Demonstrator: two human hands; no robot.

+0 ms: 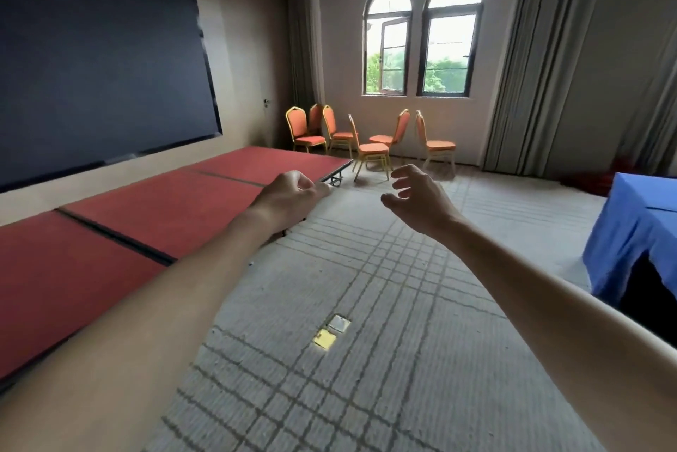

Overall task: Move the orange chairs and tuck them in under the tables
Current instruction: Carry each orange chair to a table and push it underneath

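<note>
Several orange chairs with gold frames stand in a loose group at the far wall under the windows; the nearest chair [370,149] faces away to the right, another chair [436,144] stands at the right of the group. Both my arms stretch forward at mid-frame. My left hand [289,195] has loosely curled fingers and holds nothing. My right hand [417,195] is spread with relaxed, bent fingers, also holding nothing. Both hands are well short of the chairs. A table with a blue cloth [630,231] stands at the right edge.
A low red stage platform [146,224] runs along the left, under a large dark screen [99,48]. Grey patterned carpet covers the floor, with a floor socket plate [331,332] in it. Grey curtains [542,59] hang at the right of two arched windows.
</note>
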